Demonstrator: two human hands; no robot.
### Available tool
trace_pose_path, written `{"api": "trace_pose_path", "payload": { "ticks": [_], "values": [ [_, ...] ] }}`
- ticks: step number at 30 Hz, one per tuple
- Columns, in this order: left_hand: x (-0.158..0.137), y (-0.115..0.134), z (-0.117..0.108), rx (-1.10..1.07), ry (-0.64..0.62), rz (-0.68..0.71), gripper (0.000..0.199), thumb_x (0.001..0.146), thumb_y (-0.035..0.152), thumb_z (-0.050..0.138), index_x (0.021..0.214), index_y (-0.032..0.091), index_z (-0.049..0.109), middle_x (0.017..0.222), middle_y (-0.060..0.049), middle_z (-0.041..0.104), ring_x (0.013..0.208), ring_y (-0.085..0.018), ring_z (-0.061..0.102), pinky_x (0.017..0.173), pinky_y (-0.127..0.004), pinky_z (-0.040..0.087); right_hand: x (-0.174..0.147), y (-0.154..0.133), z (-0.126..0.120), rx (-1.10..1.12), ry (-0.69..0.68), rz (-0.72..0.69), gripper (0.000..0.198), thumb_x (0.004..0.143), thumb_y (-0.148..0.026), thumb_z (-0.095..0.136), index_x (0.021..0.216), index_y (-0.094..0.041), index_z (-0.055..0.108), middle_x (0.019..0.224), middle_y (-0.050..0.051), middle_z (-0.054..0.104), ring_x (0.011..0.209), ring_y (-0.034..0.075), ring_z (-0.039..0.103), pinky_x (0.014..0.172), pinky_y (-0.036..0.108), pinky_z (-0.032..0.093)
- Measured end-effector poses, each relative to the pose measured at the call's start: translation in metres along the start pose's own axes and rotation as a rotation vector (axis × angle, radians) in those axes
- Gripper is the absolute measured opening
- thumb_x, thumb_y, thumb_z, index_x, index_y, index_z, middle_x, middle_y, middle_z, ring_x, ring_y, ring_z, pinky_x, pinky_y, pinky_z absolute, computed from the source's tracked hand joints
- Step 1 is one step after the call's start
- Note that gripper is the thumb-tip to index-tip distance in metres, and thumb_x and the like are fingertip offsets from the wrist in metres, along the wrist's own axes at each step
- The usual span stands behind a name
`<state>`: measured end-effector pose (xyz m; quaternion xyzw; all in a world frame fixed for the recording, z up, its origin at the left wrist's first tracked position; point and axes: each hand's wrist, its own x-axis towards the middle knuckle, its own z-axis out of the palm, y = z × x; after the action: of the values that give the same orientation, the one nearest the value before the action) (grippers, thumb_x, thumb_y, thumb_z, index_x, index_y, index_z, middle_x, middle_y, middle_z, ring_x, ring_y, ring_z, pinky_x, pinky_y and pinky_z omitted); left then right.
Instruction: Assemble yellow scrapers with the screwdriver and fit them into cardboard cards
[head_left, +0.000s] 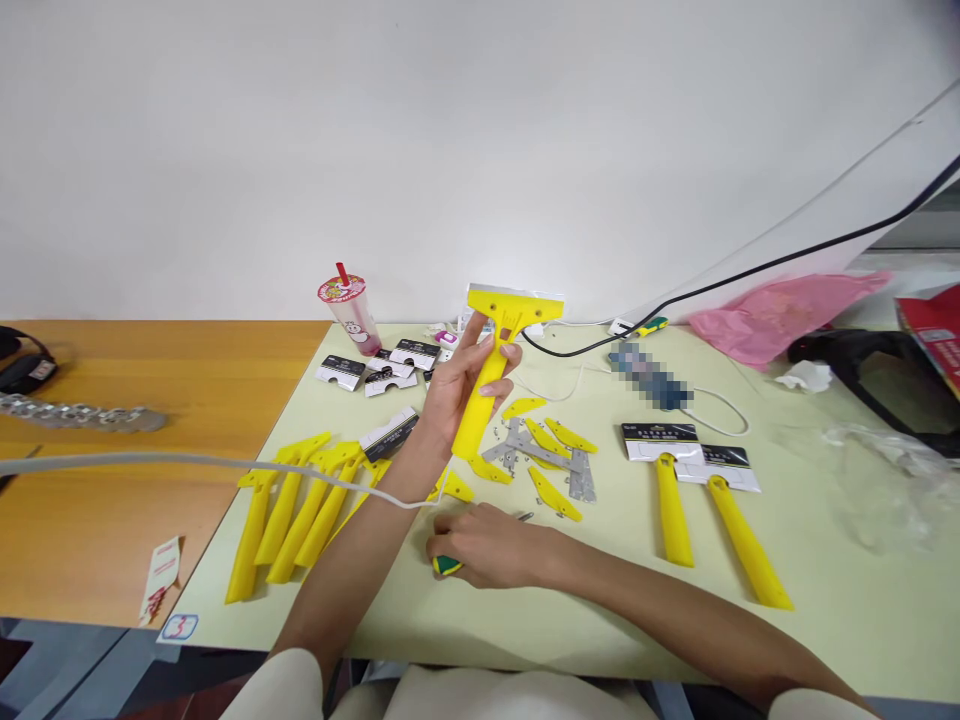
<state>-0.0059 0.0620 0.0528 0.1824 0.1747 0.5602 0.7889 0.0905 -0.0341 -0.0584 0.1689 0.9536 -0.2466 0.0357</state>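
My left hand (455,385) is closed round the handle of a yellow scraper (480,410), held up with its wide head and blade at the top. Lower down, at the table, my right hand (487,545) is wrapped round a screwdriver (448,565). Its green and yellow handle end and a bit of the metal shaft show. Between and beyond the hands lie loose yellow cover pieces (555,493), grey metal plates (581,475) and small screws. Several yellow scraper handles (281,515) lie at the left, partly behind my left forearm.
Black and white cards (341,372) lie near a drink cup (356,315). Two yellow handles with cards (675,510) are at the right. Behind them are a blurred-out device (651,377), a black cable (750,270), a pink bag (780,315) and clear plastic (885,480). A white cord crosses my left forearm.
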Motion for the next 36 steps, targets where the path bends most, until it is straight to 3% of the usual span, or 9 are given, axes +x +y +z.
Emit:
{"api": "trace_pose_path", "payload": {
  "ticks": [6, 10, 14, 19, 23, 26, 30, 33, 36],
  "values": [
    [0.001, 0.000, -0.009, 0.028, -0.042, -0.002, 0.048, 0.096, 0.009, 0.072, 0.132, 0.040, 0.078, 0.136, -0.007, 0.067, 0.092, -0.010, 0.071, 0.046, -0.011, 0.036, -0.001, -0.003, -0.005, -0.048, -0.011, 0.006, 0.028, 0.108, -0.038, 0.068, 0.122, -0.014, 0.072, 0.114, 0.013, 0.079, 0.090, 0.023, 0.075, 0.067, 0.034, 0.046],
    [0.002, 0.000, -0.010, 0.050, -0.029, 0.011, 0.044, 0.097, 0.009, 0.070, 0.129, 0.038, 0.079, 0.137, -0.007, 0.067, 0.093, -0.010, 0.071, 0.046, -0.010, 0.035, -0.007, -0.006, -0.024, -0.005, -0.010, 0.030, 0.033, 0.111, -0.044, 0.063, 0.120, -0.014, 0.070, 0.109, 0.014, 0.081, 0.091, 0.025, 0.076, 0.069, 0.034, 0.047],
    [0.003, 0.001, -0.009, 0.015, -0.036, 0.012, 0.044, 0.095, 0.007, 0.071, 0.128, 0.035, 0.078, 0.132, -0.006, 0.069, 0.090, -0.009, 0.070, 0.046, -0.009, 0.036, -0.027, -0.004, -0.060, 0.119, 0.100, 0.027, 0.017, 0.103, -0.016, 0.066, 0.119, -0.017, 0.071, 0.119, 0.010, 0.081, 0.104, 0.025, 0.076, 0.078, 0.031, 0.049],
    [0.002, 0.007, -0.006, 0.005, -0.031, 0.032, 0.045, 0.098, 0.006, 0.066, 0.131, 0.035, 0.076, 0.127, -0.007, 0.069, 0.087, -0.007, 0.069, 0.046, -0.008, 0.035, -0.063, 0.002, -0.100, 0.226, 0.463, -0.025, 0.032, 0.093, 0.002, 0.063, 0.111, -0.022, 0.075, 0.112, 0.002, 0.082, 0.097, 0.017, 0.076, 0.084, 0.027, 0.051],
    [0.001, 0.013, -0.006, -0.022, -0.066, 0.042, 0.042, 0.100, 0.007, 0.065, 0.129, 0.036, 0.077, 0.131, -0.006, 0.069, 0.090, -0.008, 0.070, 0.048, -0.008, 0.037, -0.090, 0.002, -0.132, 0.220, 0.822, -0.039, 0.016, 0.103, -0.011, 0.068, 0.108, -0.023, 0.077, 0.104, 0.001, 0.083, 0.092, 0.016, 0.077, 0.085, 0.028, 0.057],
    [0.001, 0.015, -0.006, -0.053, -0.091, 0.049, 0.041, 0.102, 0.007, 0.063, 0.127, 0.036, 0.078, 0.134, -0.006, 0.068, 0.089, -0.007, 0.070, 0.048, -0.007, 0.037, -0.102, 0.000, -0.158, 0.130, 1.096, 0.022, 0.003, 0.100, -0.022, 0.079, 0.100, -0.025, 0.079, 0.093, 0.000, 0.083, 0.079, 0.016, 0.076, 0.075, 0.029, 0.059],
    [-0.001, 0.015, -0.005, -0.020, -0.045, 0.045, 0.042, 0.099, 0.008, 0.067, 0.128, 0.037, 0.078, 0.133, -0.007, 0.069, 0.088, -0.007, 0.070, 0.047, -0.008, 0.037, -0.104, 0.002, -0.181, 0.050, 1.474, 0.152, 0.010, 0.095, -0.032, 0.086, 0.090, -0.027, 0.079, 0.082, 0.001, 0.081, 0.072, 0.020, 0.075, 0.068, 0.034, 0.062],
    [-0.001, 0.012, -0.005, -0.026, -0.048, 0.010, 0.043, 0.095, 0.007, 0.072, 0.126, 0.037, 0.079, 0.124, -0.005, 0.069, 0.087, -0.007, 0.070, 0.047, -0.008, 0.036, -0.103, 0.007, -0.183, 0.112, 1.626, 0.211, 0.013, 0.094, -0.036, 0.087, 0.090, -0.026, 0.080, 0.081, 0.003, 0.080, 0.071, 0.021, 0.076, 0.062, 0.034, 0.062],
    [0.000, 0.009, -0.006, -0.056, -0.069, -0.021, 0.043, 0.092, 0.004, 0.074, 0.122, 0.034, 0.079, 0.114, -0.004, 0.069, 0.087, -0.008, 0.071, 0.047, -0.008, 0.037, -0.104, 0.014, -0.179, 0.164, 1.647, 0.236, 0.010, 0.092, -0.033, 0.088, 0.094, -0.026, 0.082, 0.088, 0.004, 0.082, 0.075, 0.020, 0.077, 0.059, 0.031, 0.060]
  ]
}}
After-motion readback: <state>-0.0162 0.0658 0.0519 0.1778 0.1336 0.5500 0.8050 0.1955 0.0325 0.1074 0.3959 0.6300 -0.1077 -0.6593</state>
